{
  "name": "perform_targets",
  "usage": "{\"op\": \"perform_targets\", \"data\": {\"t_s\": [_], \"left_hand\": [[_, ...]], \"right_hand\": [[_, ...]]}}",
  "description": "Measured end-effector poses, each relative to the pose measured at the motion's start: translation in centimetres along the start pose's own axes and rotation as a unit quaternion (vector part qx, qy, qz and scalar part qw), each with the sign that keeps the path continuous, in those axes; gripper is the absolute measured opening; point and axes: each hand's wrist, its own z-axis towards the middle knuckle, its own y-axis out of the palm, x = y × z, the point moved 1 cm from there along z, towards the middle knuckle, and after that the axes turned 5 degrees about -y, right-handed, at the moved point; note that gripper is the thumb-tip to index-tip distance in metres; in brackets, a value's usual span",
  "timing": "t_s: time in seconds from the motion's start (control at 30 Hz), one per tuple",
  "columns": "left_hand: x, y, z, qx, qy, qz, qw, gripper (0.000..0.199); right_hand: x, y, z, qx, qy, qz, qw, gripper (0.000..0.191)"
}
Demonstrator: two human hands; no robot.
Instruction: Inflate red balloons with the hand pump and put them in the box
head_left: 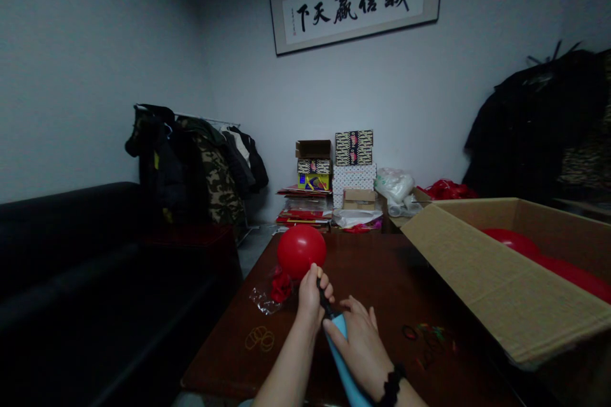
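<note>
Red balloon (301, 250), held over the table (382, 257): what has hold of it?

The left hand (315, 296), closed round the black nozzle (326, 298) with the balloon's near end at its fingertips. Probably so the neck can't slip off, though the fingers hide the join.

And the right hand (360, 338)?

It lies over the blue pump (350, 381), thumb along one side, fingers spread rather than wrapped. I'd guess it steadies the barrel.

What's around them?

Crumpled red pieces (280, 286) and a clear wrapper (264, 301) near the balloon, loose tan bands (260, 338) left of the forearms, dark and coloured bands (438, 333) to the right.

Anything in the way?

Only the cardboard box (468, 280), red rounded things (515, 243) inside, crowding the right side.
</note>
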Motion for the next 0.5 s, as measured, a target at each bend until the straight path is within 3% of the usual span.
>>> {"op": "perform_targets", "data": {"t_s": [0.27,0.5], "left_hand": [[-0.4,-1.8,0.9,0.031,0.040,0.030,0.998,0.050],[1.6,-2.8,2.9,0.058,0.049,0.001,0.997,0.047]], "right_hand": [[0.6,1.8,-0.9,-0.020,0.027,-0.001,0.999,0.050],[2.2,3.1,-3.6,-0.030,0.024,-0.038,0.999,0.048]]}}
